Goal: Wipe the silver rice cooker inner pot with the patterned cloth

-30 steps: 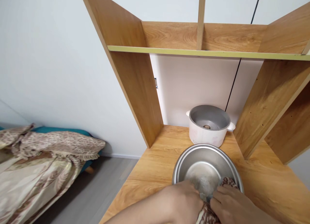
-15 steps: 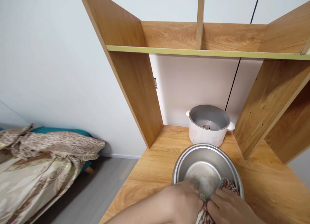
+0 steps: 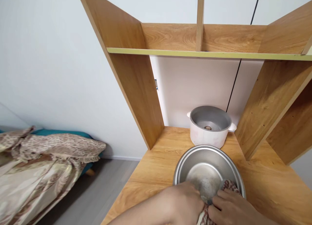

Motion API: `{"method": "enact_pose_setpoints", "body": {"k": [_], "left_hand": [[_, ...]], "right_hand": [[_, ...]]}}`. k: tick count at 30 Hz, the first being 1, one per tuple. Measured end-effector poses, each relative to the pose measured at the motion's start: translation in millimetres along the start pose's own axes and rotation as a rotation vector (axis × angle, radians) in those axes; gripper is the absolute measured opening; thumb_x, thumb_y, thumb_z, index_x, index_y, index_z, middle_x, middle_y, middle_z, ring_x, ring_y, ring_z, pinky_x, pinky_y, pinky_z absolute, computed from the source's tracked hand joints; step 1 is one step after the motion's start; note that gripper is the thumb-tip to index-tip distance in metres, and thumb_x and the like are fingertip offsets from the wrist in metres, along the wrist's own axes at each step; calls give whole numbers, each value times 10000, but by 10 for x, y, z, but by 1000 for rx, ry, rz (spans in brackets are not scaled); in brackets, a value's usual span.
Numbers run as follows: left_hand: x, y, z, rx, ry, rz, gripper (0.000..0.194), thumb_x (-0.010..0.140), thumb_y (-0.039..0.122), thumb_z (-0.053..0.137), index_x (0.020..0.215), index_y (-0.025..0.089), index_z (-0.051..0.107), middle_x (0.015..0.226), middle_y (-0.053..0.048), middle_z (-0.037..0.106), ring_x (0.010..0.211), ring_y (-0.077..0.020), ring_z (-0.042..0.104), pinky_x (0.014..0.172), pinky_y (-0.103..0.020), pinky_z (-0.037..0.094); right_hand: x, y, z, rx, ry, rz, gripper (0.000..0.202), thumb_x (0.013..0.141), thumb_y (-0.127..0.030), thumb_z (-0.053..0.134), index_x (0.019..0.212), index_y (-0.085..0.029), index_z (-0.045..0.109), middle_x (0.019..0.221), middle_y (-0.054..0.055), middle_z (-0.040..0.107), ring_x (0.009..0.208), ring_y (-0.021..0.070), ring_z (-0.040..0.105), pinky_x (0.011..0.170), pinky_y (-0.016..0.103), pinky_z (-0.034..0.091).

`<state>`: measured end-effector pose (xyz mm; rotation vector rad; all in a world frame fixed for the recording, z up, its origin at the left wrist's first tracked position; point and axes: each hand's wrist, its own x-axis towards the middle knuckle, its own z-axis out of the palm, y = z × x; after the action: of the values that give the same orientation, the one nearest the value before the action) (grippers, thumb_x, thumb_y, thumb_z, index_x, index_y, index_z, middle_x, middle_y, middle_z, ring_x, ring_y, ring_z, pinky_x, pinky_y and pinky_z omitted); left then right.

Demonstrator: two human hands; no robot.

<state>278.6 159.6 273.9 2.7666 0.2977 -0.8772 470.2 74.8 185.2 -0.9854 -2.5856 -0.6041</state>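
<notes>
A round metal pot (image 3: 208, 169) stands on the wooden desk, its inner bottom dull and spotted. Over its near side, my left hand (image 3: 181, 200) is closed, gripping a brown-and-white patterned cloth (image 3: 206, 216). My right hand (image 3: 231, 205) is closed on the same cloth, just to the right, and part of the fabric sticks out beyond its fingers inside the pot. The two hands are close together and hide the pot's near rim. Directly behind the pot is a white cooker body (image 3: 208, 135) with a grey interior and small side handles.
A wooden shelf (image 3: 170, 53) with upright side panels rises above the desk (image 3: 136, 182). White wall (image 3: 73, 72) lies behind and to the left. At lower left, a bed with a patterned cover (image 3: 60, 147) stands on the grey floor (image 3: 102, 182).
Very little differs. The camera view has shifted slightly, and both hands keep their grip on the cloth over the pot's near side.
</notes>
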Motion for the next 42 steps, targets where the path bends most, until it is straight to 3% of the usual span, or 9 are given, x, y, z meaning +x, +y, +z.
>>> {"method": "enact_pose_setpoints", "body": {"k": [4,8,11,13,16,21,25,33,42], "left_hand": [[-9,-2,7,-9,3,-10,182,808,297,683,767,147,779,706,-124,780,559,-252,685,477,-334,443],[-7,-20,16,-18,-6,-12,160,778,283,699,785,149,787,712,-126,782,594,-262,704,495,-336,465],[-8,-32,25,-10,13,-2,168,778,302,704,793,157,787,703,-115,778,608,-268,709,522,-344,485],[-10,-34,39,-13,29,10,186,799,324,693,792,163,786,697,-109,775,606,-268,707,529,-349,488],[-8,-31,63,-29,64,24,202,828,343,669,788,186,790,680,-97,768,589,-270,699,531,-359,487],[-1,-13,45,-16,38,-22,174,796,314,691,779,174,793,683,-108,771,586,-274,700,522,-357,485],[-17,25,-21,3,-4,-33,156,786,283,699,789,159,794,711,-113,785,592,-263,711,510,-344,480],[-29,37,-73,11,-30,-22,180,826,282,680,798,145,795,748,-123,799,611,-263,727,495,-342,475],[37,-19,49,-21,-7,-13,209,837,335,675,792,169,796,697,-102,778,605,-271,716,532,-353,503]], "right_hand": [[-8,102,-143,102,-42,6,403,1048,-487,700,785,-245,514,691,-40,603,611,183,555,610,331,402],[17,249,-467,349,-186,105,334,892,-396,903,837,-241,611,863,-26,701,780,199,663,703,311,490],[89,296,-669,437,-250,153,233,922,-348,880,890,-221,687,998,26,728,952,226,693,853,319,532],[150,277,-722,462,-218,193,259,924,-317,878,817,-212,668,977,22,710,926,207,685,838,301,533],[204,205,-649,449,-181,211,261,929,-272,864,812,-221,636,966,2,697,865,180,672,784,283,530],[90,61,-226,133,-30,172,411,875,-540,853,812,-246,573,765,-18,660,681,223,638,655,369,496],[-38,-2,17,77,-59,173,300,994,-397,709,805,-252,525,705,-24,654,660,207,625,636,344,427],[-70,-17,79,71,-144,119,311,1005,-341,676,758,-238,518,648,-19,640,597,190,591,556,329,336],[-35,-35,90,67,-113,83,382,1061,-416,629,742,-230,532,638,-17,611,607,186,572,571,330,339]]}}
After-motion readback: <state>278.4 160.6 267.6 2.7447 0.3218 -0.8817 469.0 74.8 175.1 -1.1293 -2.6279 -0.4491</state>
